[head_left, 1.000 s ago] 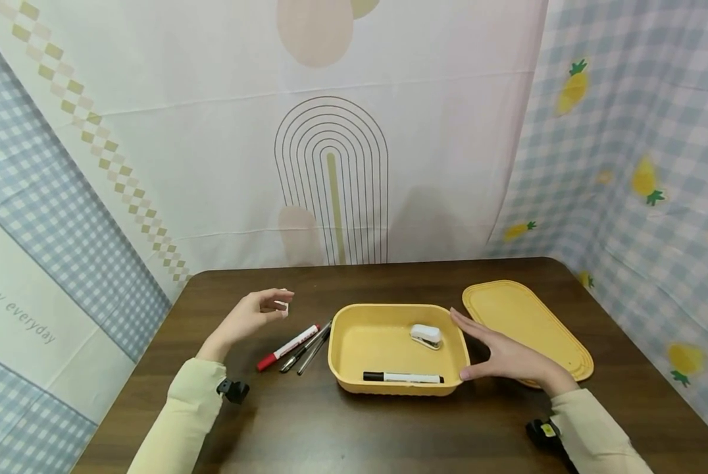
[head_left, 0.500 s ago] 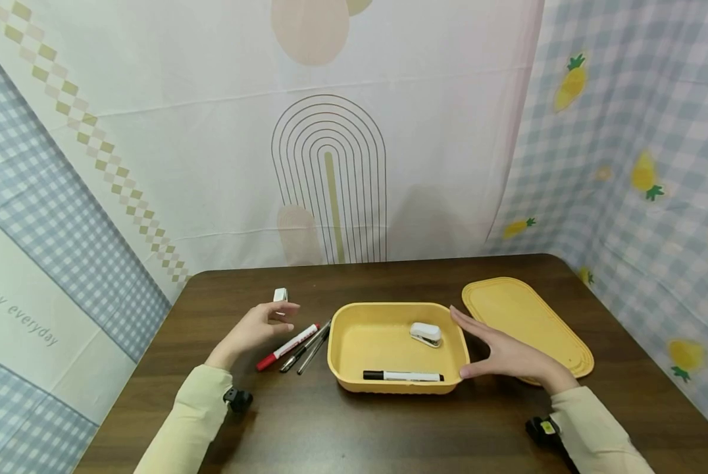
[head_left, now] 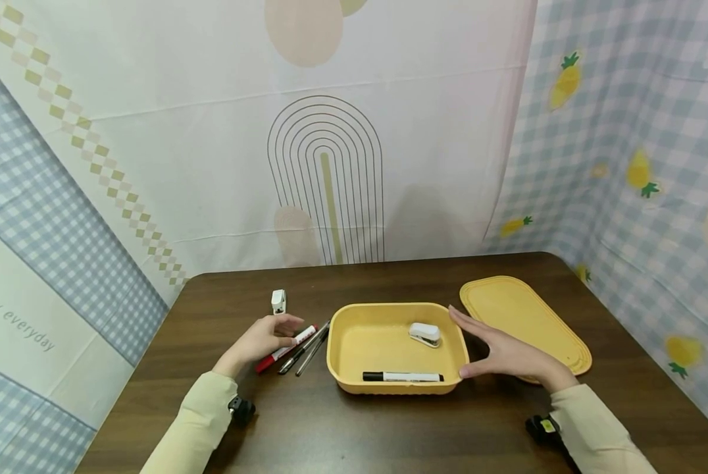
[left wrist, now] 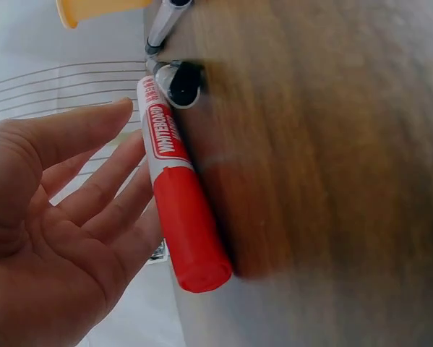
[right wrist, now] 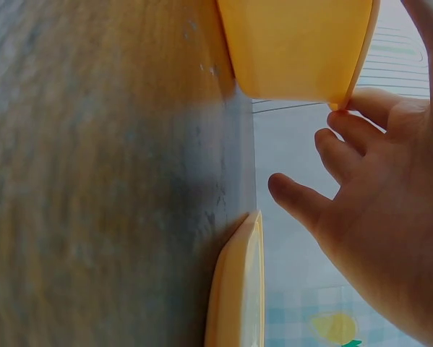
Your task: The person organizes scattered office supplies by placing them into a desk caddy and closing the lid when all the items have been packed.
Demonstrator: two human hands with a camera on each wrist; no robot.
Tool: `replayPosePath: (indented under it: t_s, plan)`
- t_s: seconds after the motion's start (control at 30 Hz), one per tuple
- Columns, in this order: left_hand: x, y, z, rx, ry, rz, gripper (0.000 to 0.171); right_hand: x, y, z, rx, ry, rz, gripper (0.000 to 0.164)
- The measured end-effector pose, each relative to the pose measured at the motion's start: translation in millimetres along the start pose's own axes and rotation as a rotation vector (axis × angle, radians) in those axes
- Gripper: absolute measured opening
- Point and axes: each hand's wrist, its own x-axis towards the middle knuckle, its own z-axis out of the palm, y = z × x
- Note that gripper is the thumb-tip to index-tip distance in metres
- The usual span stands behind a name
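Observation:
My left hand [head_left: 263, 338] hovers over a red-capped whiteboard marker [head_left: 271, 359] on the dark table. In the left wrist view the marker [left wrist: 176, 195] lies beside my fingertips, with the thumb apart from it. Two pens [head_left: 297, 355] lie right of the marker. A yellow box [head_left: 383, 387] stands at the middle. It holds a white stapler [head_left: 425, 333] and a black-capped marker [head_left: 410, 377]. My right hand [head_left: 499, 349], fingers and thumb spread straight, touches the box's right rim; in the right wrist view some fingertips meet the rim of the box [right wrist: 296, 43].
A small white stapler-like object [head_left: 279, 301] stands on the table behind my left hand. The yellow lid [head_left: 526, 322] lies at the right, near my right forearm. Patterned cloth [head_left: 443, 131] hangs behind the table.
My left hand has moved away from the small white object, which now stands on the table, forward and right over the red marker. My right hand stays at the box.

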Motion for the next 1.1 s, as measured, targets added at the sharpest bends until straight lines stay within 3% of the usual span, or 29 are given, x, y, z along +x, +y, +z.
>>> replayPosePath:
  t_s: [0.27,0.5,1.1]
  plan:
    - [-0.8,-0.7,2.6,0.012,0.001,-0.031,0.04,-0.9,0.2,-0.5,-0.019,0.002,0.003,0.107]
    - [-2.5,-3.8,4.9,0.084,-0.011,0.0,0.039,-0.7,-0.3,-1.1,-0.016,0.001,0.003,0.107]
    - [0.3,-2.6,4.6,0.191,0.038,-0.013,0.034,-0.4,1.4,0.2,-0.012,0.004,0.011,0.107]
